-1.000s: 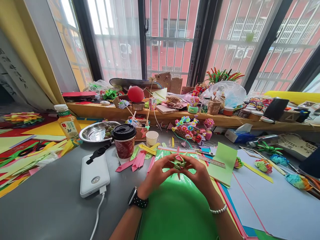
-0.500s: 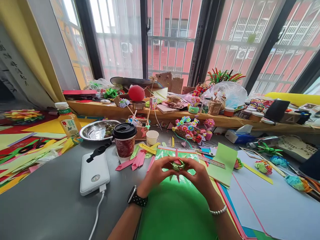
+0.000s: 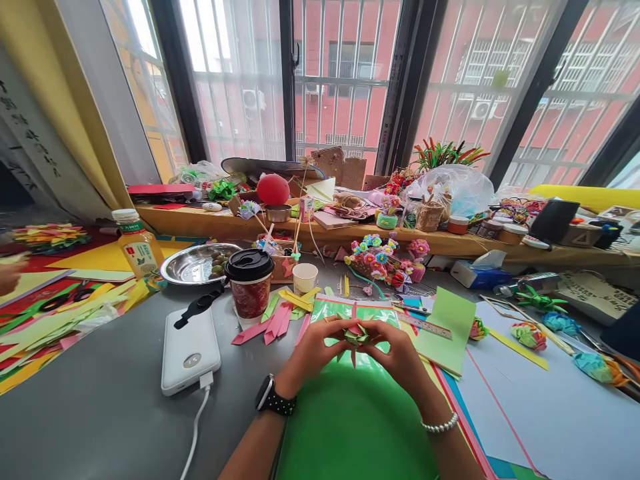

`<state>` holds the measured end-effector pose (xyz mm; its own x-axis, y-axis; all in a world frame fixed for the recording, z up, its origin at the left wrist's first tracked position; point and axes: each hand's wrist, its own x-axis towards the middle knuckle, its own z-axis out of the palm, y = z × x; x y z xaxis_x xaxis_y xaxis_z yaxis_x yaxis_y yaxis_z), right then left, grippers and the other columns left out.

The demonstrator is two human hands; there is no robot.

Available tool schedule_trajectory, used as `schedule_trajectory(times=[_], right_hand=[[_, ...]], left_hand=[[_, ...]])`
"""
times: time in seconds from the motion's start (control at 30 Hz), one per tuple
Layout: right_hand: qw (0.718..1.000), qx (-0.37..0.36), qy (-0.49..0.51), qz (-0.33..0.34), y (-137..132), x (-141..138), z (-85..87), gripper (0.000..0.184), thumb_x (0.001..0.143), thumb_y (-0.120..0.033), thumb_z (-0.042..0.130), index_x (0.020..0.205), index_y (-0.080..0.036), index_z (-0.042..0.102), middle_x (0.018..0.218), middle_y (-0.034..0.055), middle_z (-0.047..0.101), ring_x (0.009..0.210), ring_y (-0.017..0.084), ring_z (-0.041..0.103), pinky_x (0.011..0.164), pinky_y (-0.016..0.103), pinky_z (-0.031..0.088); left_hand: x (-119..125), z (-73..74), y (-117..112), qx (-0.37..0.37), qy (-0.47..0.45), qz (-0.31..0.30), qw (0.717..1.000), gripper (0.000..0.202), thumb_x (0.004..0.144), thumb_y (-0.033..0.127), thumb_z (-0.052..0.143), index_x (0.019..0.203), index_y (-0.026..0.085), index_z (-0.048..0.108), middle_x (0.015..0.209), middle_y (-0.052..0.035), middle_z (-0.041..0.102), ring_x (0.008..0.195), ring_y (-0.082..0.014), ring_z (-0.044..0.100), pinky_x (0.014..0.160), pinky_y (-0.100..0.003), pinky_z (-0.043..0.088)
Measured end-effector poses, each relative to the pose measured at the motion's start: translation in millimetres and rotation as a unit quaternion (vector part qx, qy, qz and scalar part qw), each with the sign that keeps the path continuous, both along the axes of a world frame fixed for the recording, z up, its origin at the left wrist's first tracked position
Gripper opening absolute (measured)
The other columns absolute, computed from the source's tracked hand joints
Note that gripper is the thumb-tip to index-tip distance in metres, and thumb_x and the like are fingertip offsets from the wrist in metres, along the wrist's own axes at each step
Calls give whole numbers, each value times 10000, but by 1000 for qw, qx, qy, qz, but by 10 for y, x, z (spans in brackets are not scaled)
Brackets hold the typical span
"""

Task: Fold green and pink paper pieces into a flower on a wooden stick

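Observation:
Both my hands meet over a bright green sheet (image 3: 350,420) on the grey table. My left hand (image 3: 313,350), with a black watch on the wrist, and my right hand (image 3: 400,352), with a beaded bracelet, pinch a small folded paper flower (image 3: 356,333) of green and pink paper between their fingertips. The flower's pink points stick out above and below the fingers. Loose pink and yellow folded paper pieces (image 3: 277,319) lie just left of my left hand.
A white power bank (image 3: 190,350) with cable lies at left, beside a lidded paper cup (image 3: 249,283), a small white cup (image 3: 305,277) and a steel bowl (image 3: 193,263). A light green card (image 3: 445,327) and white sheets lie right. The window ledge (image 3: 200,220) is crowded with craft things. Another person's hand (image 3: 7,273) shows far left.
My fingers have closed in tighter round the paper flower, and it sits slightly lower. Another person's hand has come into view at the far left edge.

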<state>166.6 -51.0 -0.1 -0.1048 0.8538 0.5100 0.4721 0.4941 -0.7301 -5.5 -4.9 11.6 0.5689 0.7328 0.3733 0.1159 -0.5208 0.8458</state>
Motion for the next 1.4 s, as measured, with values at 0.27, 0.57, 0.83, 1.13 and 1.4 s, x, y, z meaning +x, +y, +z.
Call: schedule_trajectory(times=[0.27, 0.57, 0.83, 1.13, 1.4], right_hand=[[1000, -8, -22, -13, -1, 4, -34, 223, 719, -181, 633, 939, -207, 606, 821, 25, 657, 681, 164, 617, 657, 304, 519], [999, 13, -39, -16, 35, 11, -105, 293, 755, -238, 596, 1047, -211, 582, 883, 55, 647, 723, 180, 609, 671, 325, 517], [998, 23, -57, -33, 31, 10, -90, 311, 774, -230, 574, 1084, -217, 583, 813, 48, 637, 704, 183, 596, 648, 318, 501], [999, -43, -25, -17, 49, 131, 1, 329, 759, -297, 571, 1074, -201, 577, 925, 57, 654, 793, 181, 616, 704, 310, 507], [925, -181, -160, -293, 127, 604, -203, 107, 593, -139, 649, 699, -144, 642, 705, 72, 649, 635, 209, 598, 556, 283, 422]], left_hand=[[-1, -9, 5, 45, 29, 22, 998, 287, 699, 112, 579, 954, 212, 664, 778, -23, 666, 684, -140, 594, 654, -232, 459], [12, -45, 38, 56, 19, 10, 998, 359, 711, 127, 582, 1054, 230, 608, 821, -22, 671, 736, -140, 578, 719, -254, 459], [19, -54, 19, 12, 10, -5, 1000, 416, 708, 220, 612, 1121, 219, 558, 857, -30, 648, 816, -158, 589, 755, -269, 475], [44, -92, 43, -51, 4, 8, 999, 391, 693, 288, 613, 1071, 193, 577, 976, -54, 637, 822, -172, 617, 771, -285, 479], [39, -223, 125, -52, 195, 60, 978, 499, 667, 359, 602, 1140, 215, 537, 929, -43, 575, 604, -114, 515, 629, -258, 445]])
